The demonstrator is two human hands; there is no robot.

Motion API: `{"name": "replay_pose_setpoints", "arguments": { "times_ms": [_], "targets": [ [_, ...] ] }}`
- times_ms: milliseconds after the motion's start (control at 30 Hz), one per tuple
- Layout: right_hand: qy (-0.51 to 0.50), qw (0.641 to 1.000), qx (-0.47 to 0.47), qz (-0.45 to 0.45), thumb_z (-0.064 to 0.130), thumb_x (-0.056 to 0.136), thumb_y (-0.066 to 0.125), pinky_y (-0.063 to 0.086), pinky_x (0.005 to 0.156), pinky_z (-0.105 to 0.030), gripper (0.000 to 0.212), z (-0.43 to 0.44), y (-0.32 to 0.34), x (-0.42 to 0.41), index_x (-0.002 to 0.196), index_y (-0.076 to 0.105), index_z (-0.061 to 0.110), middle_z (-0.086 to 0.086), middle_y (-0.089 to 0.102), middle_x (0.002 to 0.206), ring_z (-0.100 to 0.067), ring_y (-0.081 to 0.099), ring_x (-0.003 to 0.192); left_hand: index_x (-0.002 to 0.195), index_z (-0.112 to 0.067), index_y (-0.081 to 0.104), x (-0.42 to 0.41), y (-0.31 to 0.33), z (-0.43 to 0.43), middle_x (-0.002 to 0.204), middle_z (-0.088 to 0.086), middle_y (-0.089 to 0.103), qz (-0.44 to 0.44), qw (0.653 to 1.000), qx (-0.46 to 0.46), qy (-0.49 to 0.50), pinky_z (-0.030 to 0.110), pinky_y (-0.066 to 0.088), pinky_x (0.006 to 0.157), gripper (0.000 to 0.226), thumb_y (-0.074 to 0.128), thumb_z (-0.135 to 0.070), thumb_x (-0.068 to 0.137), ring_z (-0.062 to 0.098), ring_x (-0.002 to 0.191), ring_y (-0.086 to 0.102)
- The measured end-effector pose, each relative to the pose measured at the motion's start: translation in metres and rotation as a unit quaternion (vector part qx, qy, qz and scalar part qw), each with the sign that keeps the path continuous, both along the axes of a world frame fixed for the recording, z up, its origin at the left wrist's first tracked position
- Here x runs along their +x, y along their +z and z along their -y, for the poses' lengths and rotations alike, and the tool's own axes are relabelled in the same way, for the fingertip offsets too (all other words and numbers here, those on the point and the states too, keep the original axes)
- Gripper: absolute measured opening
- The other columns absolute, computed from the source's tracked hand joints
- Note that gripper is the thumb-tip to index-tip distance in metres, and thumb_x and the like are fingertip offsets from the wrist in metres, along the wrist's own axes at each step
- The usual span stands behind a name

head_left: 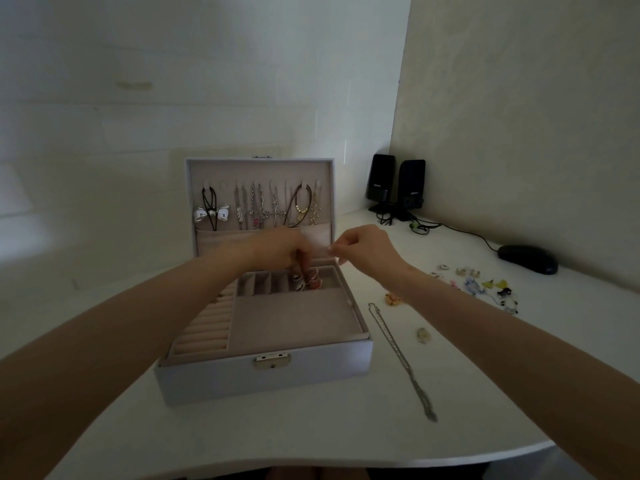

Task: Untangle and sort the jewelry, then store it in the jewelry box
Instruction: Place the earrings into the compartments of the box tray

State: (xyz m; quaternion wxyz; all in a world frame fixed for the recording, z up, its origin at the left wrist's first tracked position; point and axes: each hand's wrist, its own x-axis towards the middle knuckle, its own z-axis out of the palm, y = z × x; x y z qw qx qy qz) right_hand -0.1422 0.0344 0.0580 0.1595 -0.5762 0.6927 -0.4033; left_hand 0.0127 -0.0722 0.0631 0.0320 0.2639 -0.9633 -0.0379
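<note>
While over the jewelry box point(221, 382) — left hand point(277, 251), right hand point(367, 251), pale scrap point(315, 240) between.

Both bare forearms reach forward, and the hands almost meet. The left hand point(277, 249) is palm-down with fingers curled downward, its grip too blurred to read. The right hand point(365, 251) pinches a small pale item point(317, 241) between thumb and fingertips.

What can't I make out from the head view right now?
- Head view: whatever the left hand and right hand work on above the jewelry box; motion blur smears the spot between them.
- Head view: the box's rear compartments, partly covered by the left hand.
- Head view: the loose pieces on the table, right side, too small and dim to identify.
</note>
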Motion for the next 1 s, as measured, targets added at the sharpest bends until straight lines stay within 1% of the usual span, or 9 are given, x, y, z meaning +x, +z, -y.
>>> {"name": "replay_pose_setpoints", "arguments": {
  "times_ms": [100,233,400,467,533,600,733,900,1000],
  "targets": [
    [-0.004,1.000,0.004,0.009,0.026,0.085,0.069,0.048,0.077,-0.026,0.019,-0.007,0.002,-0.017,0.085,0.075,0.008,-0.003,0.069,0.073,-0.014,0.064,0.080,0.096,-0.017,0.070,-0.002,0.000,-0.003,0.089,-0.007,0.055,0.011,1.000,-0.022,0.015,0.024,0.044,0.078,0.014,0.065,-0.010,0.085,0.008,0.084,0.050],
    [-0.007,1.000,0.019,0.006,0.026,0.085,0.068,0.049,0.076,-0.029,0.018,-0.015,-0.003,-0.030,0.084,0.075,0.009,-0.002,0.068,0.070,-0.012,0.062,0.076,0.098,-0.016,0.071,-0.005,0.002,-0.006,0.085,-0.009,0.056,0.005,1.000,-0.012,0.018,0.012,0.035,0.064,0.015,0.067,-0.011,0.085,0.005,0.080,0.051],
    [-0.012,0.999,0.032,-0.010,0.025,0.086,0.067,0.034,0.053,-0.018,0.016,-0.025,-0.012,-0.042,0.086,0.073,0.010,-0.002,0.068,0.071,0.007,0.050,0.044,0.089,-0.031,0.066,-0.014,0.012,-0.014,0.081,-0.023,0.054,-0.014,0.998,-0.049,0.038,0.024,0.040,0.076,0.005,0.066,-0.028,0.085,0.003,0.083,0.050],
    [-0.014,0.998,0.045,-0.044,0.022,0.085,0.068,0.044,0.059,-0.022,0.012,-0.030,-0.010,-0.050,0.086,0.072,0.012,-0.003,0.069,0.075,0.004,0.058,0.057,0.090,-0.030,0.062,-0.024,0.017,-0.026,0.080,-0.022,0.052,-0.025,0.998,-0.052,0.022,0.022,0.041,0.070,0.002,0.061,-0.031,0.089,0.004,0.084,0.053],
    [-0.019,0.993,0.074,-0.093,0.016,0.084,0.069,0.055,0.073,-0.031,0.004,-0.037,-0.008,-0.062,0.081,0.071,0.017,-0.001,0.070,0.080,-0.012,0.067,0.075,0.094,-0.023,0.062,-0.038,0.018,-0.042,0.086,-0.014,0.057,-0.035,0.999,-0.041,0.001,0.021,0.042,0.069,0.011,0.058,-0.033,0.091,0.006,0.082,0.054],
    [-0.014,0.982,0.127,-0.140,0.010,0.082,0.070,0.058,0.075,-0.037,0.015,-0.045,-0.007,-0.076,0.075,0.067,0.023,-0.001,0.070,0.084,-0.018,0.068,0.075,0.095,-0.020,0.062,-0.055,0.015,-0.060,0.091,-0.008,0.062,-0.032,0.999,-0.022,-0.024,0.026,0.043,0.076,0.018,0.057,-0.036,0.092,0.008,0.083,0.053],
    [0.007,0.953,0.236,-0.189,0.006,0.078,0.073,0.051,0.078,-0.027,0.014,-0.064,-0.010,-0.097,0.080,0.070,0.018,-0.003,0.068,0.091,-0.015,0.064,0.082,0.096,-0.014,0.062,-0.095,-0.006,-0.092,0.094,-0.003,0.064,0.010,0.998,-0.013,-0.058,0.026,0.040,0.075,0.025,0.058,-0.038,0.091,0.009,0.083,0.050],
    [-0.021,0.946,0.230,-0.230,0.004,0.076,0.075,0.045,0.076,-0.023,0.016,-0.074,-0.016,-0.117,0.082,0.071,0.019,0.004,0.065,0.090,-0.009,0.059,0.086,0.104,-0.009,0.060,-0.132,-0.026,-0.111,0.098,0.001,0.064,0.056,0.996,0.053,-0.040,0.028,0.040,0.076,0.038,0.061,-0.044,0.088,0.019,0.089,0.057],
    [-0.048,0.937,0.229,-0.258,0.007,0.075,0.077,0.050,0.083,-0.027,0.017,-0.077,-0.018,-0.130,0.089,0.073,0.017,0.002,0.069,0.104,-0.012,0.062,0.094,0.105,-0.004,0.063,-0.143,-0.034,-0.117,0.105,0.011,0.066,0.066,0.995,0.074,-0.029,0.027,0.041,0.074,0.039,0.061,-0.039,0.089,0.025,0.096,0.060]
  ]
}}
